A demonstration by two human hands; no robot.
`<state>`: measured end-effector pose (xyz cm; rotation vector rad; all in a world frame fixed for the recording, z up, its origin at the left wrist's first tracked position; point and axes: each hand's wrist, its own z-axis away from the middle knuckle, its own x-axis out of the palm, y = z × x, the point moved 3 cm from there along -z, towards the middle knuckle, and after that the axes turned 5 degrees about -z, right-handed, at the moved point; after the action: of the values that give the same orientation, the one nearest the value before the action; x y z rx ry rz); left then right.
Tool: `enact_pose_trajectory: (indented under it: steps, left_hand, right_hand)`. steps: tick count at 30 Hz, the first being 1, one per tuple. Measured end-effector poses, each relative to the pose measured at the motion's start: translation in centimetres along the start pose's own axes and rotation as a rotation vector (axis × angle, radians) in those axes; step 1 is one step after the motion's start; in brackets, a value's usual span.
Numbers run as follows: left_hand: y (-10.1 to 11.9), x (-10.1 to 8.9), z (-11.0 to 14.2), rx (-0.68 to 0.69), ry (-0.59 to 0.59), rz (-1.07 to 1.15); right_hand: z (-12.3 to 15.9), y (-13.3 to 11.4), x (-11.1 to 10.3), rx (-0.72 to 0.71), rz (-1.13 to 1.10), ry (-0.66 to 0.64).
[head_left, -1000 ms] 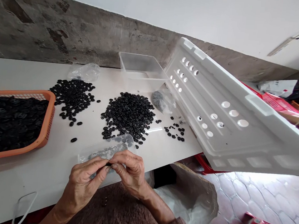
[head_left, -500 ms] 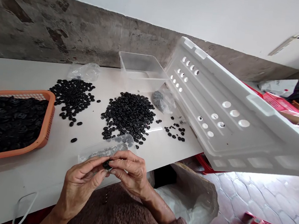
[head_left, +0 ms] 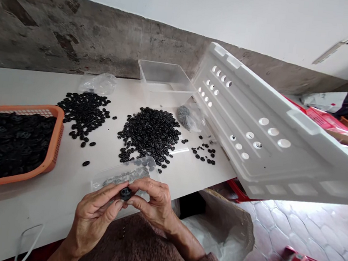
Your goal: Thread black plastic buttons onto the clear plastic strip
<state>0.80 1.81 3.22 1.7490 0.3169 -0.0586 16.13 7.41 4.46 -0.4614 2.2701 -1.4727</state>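
Meanwhile, the white foam tray (head_left: 274, 129) tilted over the desk's right edge barely shifted, and the orange basket (head_left: 53, 142) at the left edge stayed put. Nearer, the left hand (head_left: 95, 218) and right hand (head_left: 153, 203) had drawn slightly toward the body off the front edge, fingertips pinched together on one small black ring (head_left: 125, 193), turned face-up since a second ago — seemingly being worked or checked. No writing could be read anywhere.
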Motion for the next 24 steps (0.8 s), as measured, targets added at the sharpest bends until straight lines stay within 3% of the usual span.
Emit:
enact_pose_trajectory:
  steps: [4, 11, 24]
  left_hand:
    - [-0.2, -0.5, -0.1, 0.122, -0.085, -0.089]
    - [-0.8, -0.7, -0.1, 0.185, -0.021, -0.165]
    - [-2.4, -0.1, 0.2, 0.001, 0.012, 0.096]
  right_hand:
    - [0.1, 0.0, 0.1, -0.016, 0.002, -0.004]
    - [0.2, 0.4, 0.2, -0.073, 0.032, 0.033]
    - [0.4, 0.8, 0.4, -0.120, 0.025, 0.046]
